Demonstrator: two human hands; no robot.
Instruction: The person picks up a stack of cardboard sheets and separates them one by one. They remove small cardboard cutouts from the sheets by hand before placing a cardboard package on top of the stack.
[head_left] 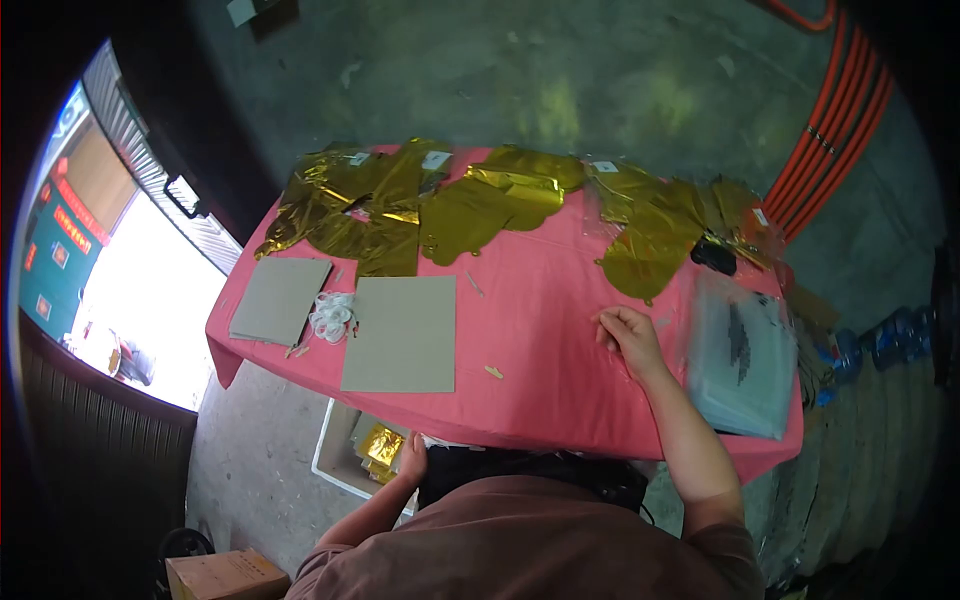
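Observation:
My right hand (628, 338) is over the pink tablecloth (530, 330), right of the middle. Its fingers are loosely bent and a little apart, and I see nothing between them. A gold foil balloon (655, 245) lies flat just beyond it. To its right is a stack of clear plastic bags (742, 360). My left hand (412, 462) is low at the table's near edge, beside a white box (335, 455) with gold foil packets (382, 447); its fingers are mostly hidden. A grey cardboard sheet (400, 335) lies on the cloth beyond that hand.
At the left are a stack of grey cardboard (280, 298) and a coil of white ribbon (331, 317). More gold foil balloons (350, 205) line the far edge. A small tan scrap (493, 372) lies mid-table. A brown carton (225, 575) stands on the floor, lower left.

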